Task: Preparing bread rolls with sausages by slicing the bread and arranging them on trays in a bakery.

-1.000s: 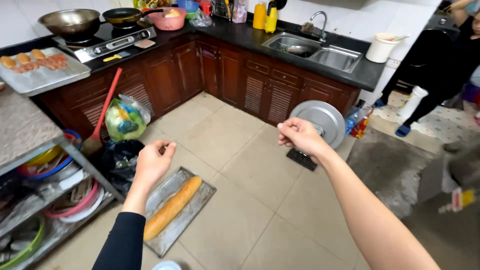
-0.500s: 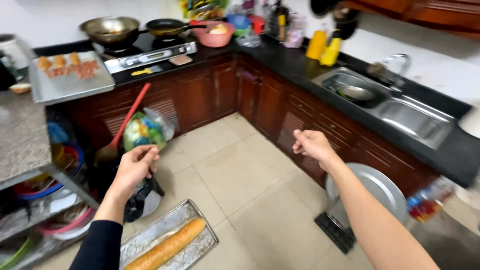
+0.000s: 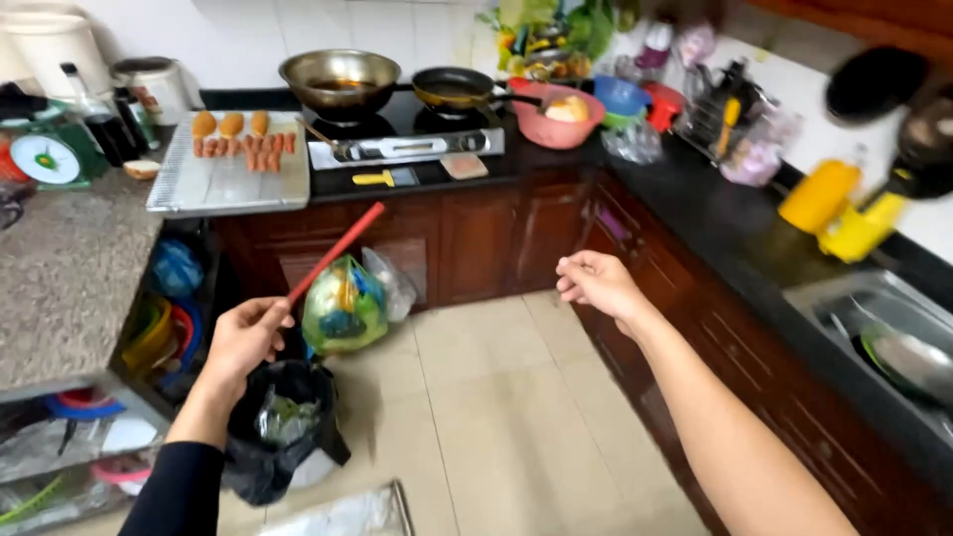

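My left hand [image 3: 243, 337] hangs at lower left with loosely curled fingers and nothing visibly in it. It is above a bin lined with a black bag [image 3: 288, 417]. A red broom handle [image 3: 342, 248] leans on the cabinet just behind this hand; I see no grip on it. My right hand [image 3: 596, 283] is held out in mid-air over the tiled floor, fingers half bent and empty, close to the dark wooden cabinet doors [image 3: 496, 238]. A green bulging plastic bag [image 3: 342, 308] hangs between the hands, by the cabinet.
On the black counter are a stove [image 3: 397, 149] with a wok [image 3: 340, 79] and a frying pan [image 3: 457, 87], a metal tray of fried food [image 3: 228, 179] and a pink bowl [image 3: 556, 124]. A sink [image 3: 893, 337] and yellow bottles [image 3: 824, 199] are at right. A granite shelf unit [image 3: 60, 268] stands at left.
The view has swung left and closer to the stove corner. The foil tray with the long bread has slid almost out of view at the bottom. Both hands stay raised and empty.
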